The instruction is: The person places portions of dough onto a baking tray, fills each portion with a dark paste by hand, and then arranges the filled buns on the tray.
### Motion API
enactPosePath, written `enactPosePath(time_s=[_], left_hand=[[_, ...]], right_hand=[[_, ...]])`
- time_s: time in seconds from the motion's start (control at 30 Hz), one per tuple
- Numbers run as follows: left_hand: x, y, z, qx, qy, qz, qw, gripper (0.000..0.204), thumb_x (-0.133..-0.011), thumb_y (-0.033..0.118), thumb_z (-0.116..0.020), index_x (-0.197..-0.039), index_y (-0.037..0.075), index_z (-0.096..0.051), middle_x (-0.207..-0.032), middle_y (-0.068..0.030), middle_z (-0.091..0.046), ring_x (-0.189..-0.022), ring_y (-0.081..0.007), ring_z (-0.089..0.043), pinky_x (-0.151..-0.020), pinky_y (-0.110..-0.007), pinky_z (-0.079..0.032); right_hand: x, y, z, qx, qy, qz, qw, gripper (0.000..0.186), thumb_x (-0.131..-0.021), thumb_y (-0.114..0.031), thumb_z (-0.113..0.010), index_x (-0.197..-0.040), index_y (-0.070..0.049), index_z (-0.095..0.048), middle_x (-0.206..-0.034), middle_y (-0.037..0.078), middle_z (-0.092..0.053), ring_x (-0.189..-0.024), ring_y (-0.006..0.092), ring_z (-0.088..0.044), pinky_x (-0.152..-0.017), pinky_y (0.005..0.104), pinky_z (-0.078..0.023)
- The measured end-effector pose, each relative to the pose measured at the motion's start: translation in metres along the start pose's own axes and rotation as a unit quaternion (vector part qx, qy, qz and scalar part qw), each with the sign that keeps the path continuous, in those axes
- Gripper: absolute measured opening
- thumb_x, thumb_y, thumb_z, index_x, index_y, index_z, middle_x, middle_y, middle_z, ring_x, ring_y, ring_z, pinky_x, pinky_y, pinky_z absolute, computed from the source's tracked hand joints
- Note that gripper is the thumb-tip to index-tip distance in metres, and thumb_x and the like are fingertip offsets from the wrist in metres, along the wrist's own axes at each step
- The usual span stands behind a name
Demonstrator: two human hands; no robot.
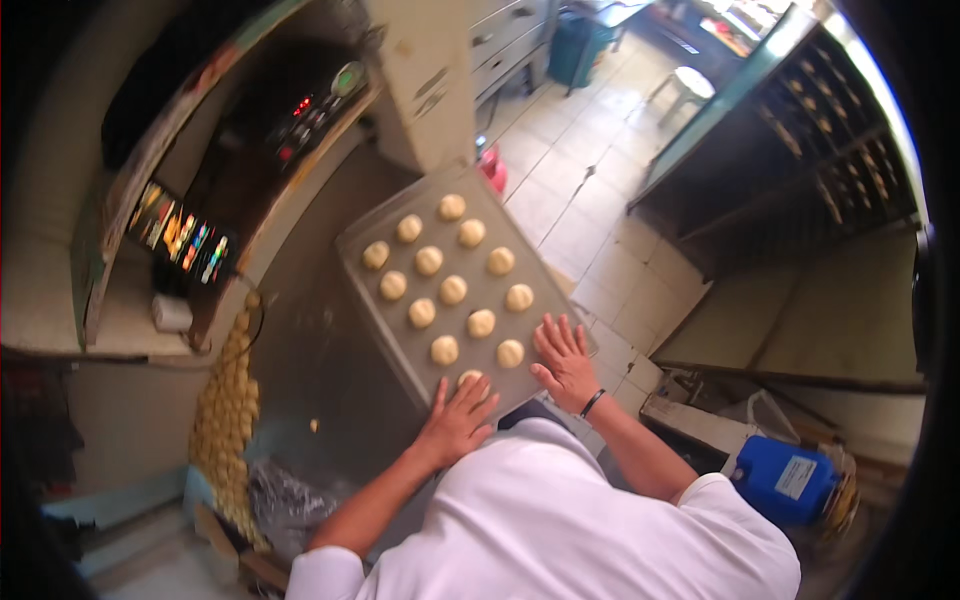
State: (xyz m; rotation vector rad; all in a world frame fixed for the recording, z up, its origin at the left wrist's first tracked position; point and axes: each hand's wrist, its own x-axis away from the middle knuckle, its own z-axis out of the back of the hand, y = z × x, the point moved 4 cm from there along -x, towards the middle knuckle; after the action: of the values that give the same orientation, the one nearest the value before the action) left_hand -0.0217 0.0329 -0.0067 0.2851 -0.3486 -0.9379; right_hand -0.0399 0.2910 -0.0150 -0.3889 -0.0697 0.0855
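Dough balls (453, 290), pale and round, sit spaced in slanting rows on a metal tray (545, 300), and that tray lies at an angle right in front of the person in the white shirt (600, 525). Here's the left hand (458, 425), palm down at the near left corner, fingers straight and spread, partly covering the lowest ball; whether it presses that ball or just lies over it, I can't tell. Over to the right hand (568, 370), a dark band (593, 403) round its wrist: it's flat on the tray's near right part, fingers fanned open, thumb pointing inward, no ball in its grasp. Left of the tray runs a dark grey worktop (325, 360), and along its far left side there's a long heap of yellowish dough pieces (228, 405), with a crumpled clear plastic bag (285, 495) near its lower end. One small scrap (314, 426) lies alone on the metal. Above, a lit screen (182, 235) glows in a wooden shelf unit. Across on the right, a blue container (785, 480) with a white label stands below a dark rack (820, 130), beyond pale floor tiles (570, 190).
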Motion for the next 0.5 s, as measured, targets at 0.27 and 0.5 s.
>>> enactPosePath(time_s=[0.27,0.5], left_hand=[[0.012,-0.014,0.055,0.244,0.338,0.109,0.902,0.045,-0.099,0.02,-0.054,-0.137,-0.002,-0.054,-0.15,-0.0231,-0.047,-0.137,-0.0408,-0.046,-0.115,-0.05,-0.034],[0.046,0.003,0.056,0.271,0.37,0.118,0.881,0.036,-0.097,0.008,-0.054,-0.13,-0.005,-0.058,-0.139,-0.0212,-0.057,-0.128,-0.0386,-0.055,-0.108,-0.045,-0.045]], right_hand=[[0.077,-0.006,-0.041,-0.605,0.005,-0.475,0.639,0.032,-0.091,-0.023,-0.076,-0.11,-0.001,-0.061,-0.092,0.007,-0.067,-0.08,0.0147,-0.066,-0.075,0.0289,-0.057],[0.052,-0.013,-0.102,-0.683,0.097,-0.455,0.563,0.034,-0.087,-0.006,-0.074,-0.115,0.001,-0.057,-0.11,0.014,-0.067,-0.098,0.0258,-0.068,-0.085,0.0382,-0.06]])
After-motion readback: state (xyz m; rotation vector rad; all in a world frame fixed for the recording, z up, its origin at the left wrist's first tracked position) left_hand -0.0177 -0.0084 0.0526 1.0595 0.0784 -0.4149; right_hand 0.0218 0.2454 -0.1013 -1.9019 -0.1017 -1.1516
